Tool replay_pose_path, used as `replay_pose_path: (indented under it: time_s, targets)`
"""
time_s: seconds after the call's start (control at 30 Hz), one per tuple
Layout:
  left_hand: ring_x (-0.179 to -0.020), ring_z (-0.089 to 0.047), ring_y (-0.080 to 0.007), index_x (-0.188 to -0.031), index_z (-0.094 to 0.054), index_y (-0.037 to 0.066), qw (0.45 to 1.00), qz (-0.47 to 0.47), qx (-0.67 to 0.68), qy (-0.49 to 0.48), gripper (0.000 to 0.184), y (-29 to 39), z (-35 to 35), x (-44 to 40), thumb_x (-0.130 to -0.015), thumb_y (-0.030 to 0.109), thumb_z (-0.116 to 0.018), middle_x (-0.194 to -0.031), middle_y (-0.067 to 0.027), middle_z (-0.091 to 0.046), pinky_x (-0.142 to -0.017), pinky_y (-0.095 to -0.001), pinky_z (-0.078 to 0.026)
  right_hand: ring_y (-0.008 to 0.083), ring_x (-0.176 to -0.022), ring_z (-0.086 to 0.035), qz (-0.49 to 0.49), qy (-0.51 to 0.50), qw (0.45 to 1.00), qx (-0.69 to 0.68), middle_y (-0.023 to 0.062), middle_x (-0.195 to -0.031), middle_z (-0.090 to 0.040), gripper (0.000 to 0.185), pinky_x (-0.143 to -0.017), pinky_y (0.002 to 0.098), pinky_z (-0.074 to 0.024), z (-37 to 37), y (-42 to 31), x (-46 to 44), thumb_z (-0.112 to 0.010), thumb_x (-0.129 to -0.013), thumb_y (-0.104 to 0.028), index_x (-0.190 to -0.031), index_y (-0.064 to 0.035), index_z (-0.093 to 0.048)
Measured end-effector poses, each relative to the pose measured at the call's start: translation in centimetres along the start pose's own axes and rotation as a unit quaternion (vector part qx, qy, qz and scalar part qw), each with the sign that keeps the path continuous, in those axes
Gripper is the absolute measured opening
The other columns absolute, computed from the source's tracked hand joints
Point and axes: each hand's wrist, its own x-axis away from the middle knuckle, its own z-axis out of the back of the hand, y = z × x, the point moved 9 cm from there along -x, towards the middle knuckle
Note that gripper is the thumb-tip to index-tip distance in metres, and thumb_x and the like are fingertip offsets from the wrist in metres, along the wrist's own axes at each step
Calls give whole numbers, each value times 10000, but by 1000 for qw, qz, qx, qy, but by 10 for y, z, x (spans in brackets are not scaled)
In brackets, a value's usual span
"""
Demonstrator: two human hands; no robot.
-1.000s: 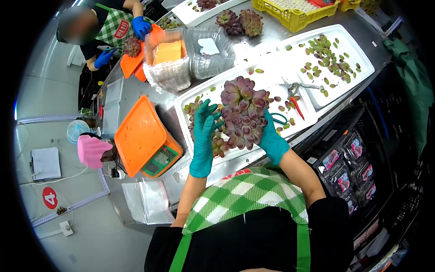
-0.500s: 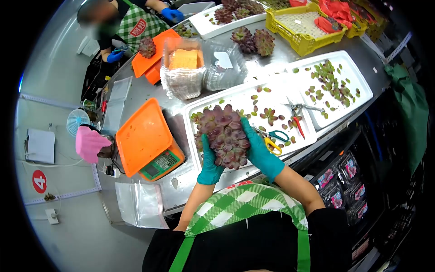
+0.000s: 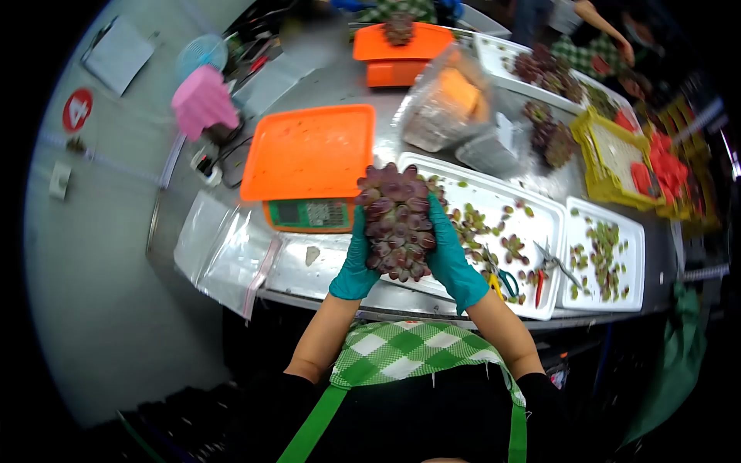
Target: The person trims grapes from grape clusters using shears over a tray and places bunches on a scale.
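Observation:
Between my two gloved hands is a large purple succulent cluster (image 3: 396,222), raised above the near left end of a white tray (image 3: 486,185). My left hand (image 3: 355,266) closes round its left side, and my right hand (image 3: 453,258) holds the right side. Both wear teal gloves; some fingertips are hidden behind the rosettes. Just left of the plant stands a scale with an orange pan (image 3: 309,150) and a green display panel (image 3: 309,214). Loose leaves, scissors (image 3: 503,284) with yellow and teal handles and red-handled pruners (image 3: 540,285) lie in the tray.
Clear plastic bags (image 3: 224,247) lie at the table's left edge. Behind the tray are stacked clear boxes (image 3: 444,112), a second orange scale (image 3: 394,72) and a yellow crate (image 3: 614,158). Another white tray (image 3: 575,262) holds leaves at right. Co-workers stand across the table.
Both hands have carried the succulent from over the white tray leftward, close to the near scale. My view has turned left, so the table appears rotated.

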Motion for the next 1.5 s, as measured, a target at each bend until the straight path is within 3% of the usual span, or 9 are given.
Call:
replay_pose_path:
  time_s: [0.3,0.5,0.53,0.63,0.8,1.03,1.2,1.33,1.5]
  targets:
    - [-1145,-372,-164,-1293,-319,129,943,-107,-203,242,494,96,69,61,-859,308,-474,-1241,-35,-402,-934,-315,-333,256,-1118,-433,-140,-88,964,-209,93,-1250,-419,476,-961,421,-341,-64,69,-33,-367,-870,-398,-1237,-95,-378]
    - [-1128,-383,-182,-1280,-308,57,751,-307,-572,123,608,182,24,58,-757,84,-618,-1269,-84,-360,-933,-299,-341,267,-1160,-385,-29,-128,959,-253,90,-1293,-362,614,-988,433,-308,-107,80,-96,-395,-828,-516,-1273,-99,-320]
    - [-1123,-391,-190,-1252,-349,23,818,-292,-488,94,632,185,24,41,-717,127,-669,-1247,-101,-389,-918,-294,-354,265,-1140,-401,-1,-100,963,-250,88,-1274,-383,632,-967,434,-333,-107,85,-105,-432,-816,-512,-1272,-90,-316]
    - [-1117,-397,-186,-1216,-408,30,678,-246,-685,107,622,209,55,-7,-683,158,-704,-1211,-108,-426,-890,-291,-379,273,-1135,-399,34,-57,964,-258,94,-1253,-397,598,-954,450,-344,-112,99,-130,-465,-815,-478,-1257,-97,-336]
    - [-1018,-484,-149,-1165,-486,43,799,-168,-576,43,526,239,96,-57,-689,131,-692,-1110,-101,-521,-887,-276,-383,230,-1099,-412,123,-21,963,-239,50,-1235,-366,571,-866,451,-411,-109,109,-165,-595,-782,-345,-1236,-176,-292]
    - [-990,-484,-109,-1167,-496,58,890,-29,-449,76,394,259,148,-78,-796,156,-585,-1135,-46,-507,-875,-238,-378,203,-1188,-333,67,86,994,-8,34,-1311,-309,634,-952,458,-264,-116,114,-155,-549,-824,-217,-1330,-191,-167]
    - [-941,-514,-102,-1154,-505,54,808,-96,-563,142,339,287,164,-69,-834,160,-538,-1057,-39,-555,-835,-222,-399,199,-1061,-482,21,-50,985,165,113,-1227,-421,519,-898,296,-362,-114,87,-119,-489,-853,-179,-1305,-77,-257]
    - [-948,-528,-126,-1146,-501,40,823,-243,-478,188,322,324,166,-25,-840,139,-522,-1051,-43,-558,-835,-236,-414,147,-917,-528,332,115,857,378,66,-1044,-539,364,-856,270,-398,-33,-11,-52,-463,-852,-31,-1211,-45,-400]
    - [-889,-572,-164,-1121,-516,30,769,-295,-480,300,315,330,175,53,-874,217,-462,-1021,-76,-581,-823,-274,-418,124,-914,-512,325,371,722,485,73,-1062,-528,385,-817,248,-417,136,-69,50,-517,-815,-23,-1188,-51,-422]
